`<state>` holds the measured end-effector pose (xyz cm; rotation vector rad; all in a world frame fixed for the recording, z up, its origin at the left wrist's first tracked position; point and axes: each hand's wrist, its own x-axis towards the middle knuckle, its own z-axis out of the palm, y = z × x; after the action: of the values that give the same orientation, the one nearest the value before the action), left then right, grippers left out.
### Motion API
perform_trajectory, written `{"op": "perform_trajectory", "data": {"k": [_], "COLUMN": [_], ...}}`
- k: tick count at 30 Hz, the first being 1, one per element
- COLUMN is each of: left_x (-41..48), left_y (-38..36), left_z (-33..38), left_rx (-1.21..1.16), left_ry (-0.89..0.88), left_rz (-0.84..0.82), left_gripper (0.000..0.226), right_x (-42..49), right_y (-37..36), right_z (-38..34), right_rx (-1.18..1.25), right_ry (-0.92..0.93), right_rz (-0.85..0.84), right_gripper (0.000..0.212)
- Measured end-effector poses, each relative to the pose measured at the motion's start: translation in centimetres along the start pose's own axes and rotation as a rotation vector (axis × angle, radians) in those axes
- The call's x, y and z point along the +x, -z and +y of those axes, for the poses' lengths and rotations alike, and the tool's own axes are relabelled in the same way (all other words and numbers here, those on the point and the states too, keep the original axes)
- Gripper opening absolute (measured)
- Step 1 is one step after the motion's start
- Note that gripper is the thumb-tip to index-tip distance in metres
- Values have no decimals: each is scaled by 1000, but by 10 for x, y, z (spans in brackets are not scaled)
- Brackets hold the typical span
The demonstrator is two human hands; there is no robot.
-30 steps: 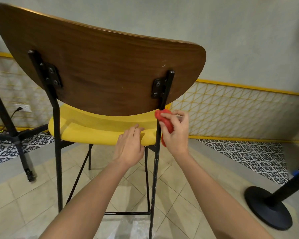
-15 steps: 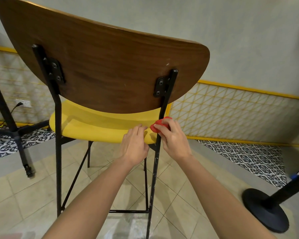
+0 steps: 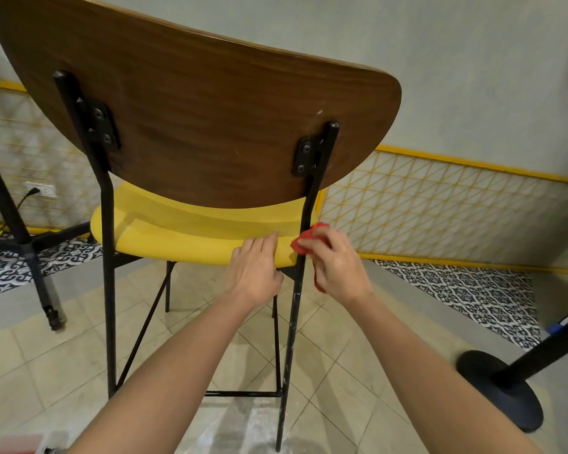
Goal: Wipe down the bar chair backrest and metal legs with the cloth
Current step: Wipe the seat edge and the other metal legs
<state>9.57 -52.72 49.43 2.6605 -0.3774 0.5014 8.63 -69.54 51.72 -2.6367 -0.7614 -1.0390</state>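
Note:
A bar chair stands in front of me, seen from behind: a dark wooden backrest (image 3: 210,119), a yellow seat (image 3: 177,231) and thin black metal legs. My right hand (image 3: 336,267) grips a red cloth (image 3: 305,239) wrapped against the right rear leg (image 3: 292,322), just at seat height. My left hand (image 3: 254,273) rests with straight fingers on the back edge of the seat, right beside that leg. The left rear leg (image 3: 107,290) stands untouched. Most of the cloth is hidden under my fingers.
A black round stanchion base (image 3: 502,391) with a slanted pole stands on the floor at the right. A black table leg (image 3: 23,250) slants down at the left, near a wall socket (image 3: 43,190). The tiled floor spreads beneath, with patterned tiles along the wall.
My right hand has slid the red cloth down the right rear leg, from just under the backrest to seat level. My left hand has stayed on the seat edge.

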Motion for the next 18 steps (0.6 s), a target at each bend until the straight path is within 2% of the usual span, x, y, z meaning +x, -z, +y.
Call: {"op": "perform_trajectory", "data": {"k": [2, 3, 9, 13, 16, 18], "left_x": [3, 5, 2, -1, -1, 0], "left_y": [1, 1, -5, -7, -6, -5], "left_z": [0, 0, 4, 2, 2, 1], "left_rx": [3, 1, 2, 30, 22, 20], "left_ry": [12, 23, 32, 8, 6, 7], "left_rz": [6, 8, 38, 55, 51, 50], "left_gripper": [74, 73, 67, 66, 66, 67], "right_x": [11, 16, 4, -16, -18, -10], "right_y": [8, 9, -10, -20, -19, -14], "right_z": [-2, -4, -5, 1, 1, -2], "right_rx": [71, 115, 272, 310, 323, 378], "right_ry": [-112, -161, -382, -423, -423, -462], "right_rz": [77, 61, -86, -249, -203, -44], "right_gripper": [26, 26, 27, 26, 24, 23]}}
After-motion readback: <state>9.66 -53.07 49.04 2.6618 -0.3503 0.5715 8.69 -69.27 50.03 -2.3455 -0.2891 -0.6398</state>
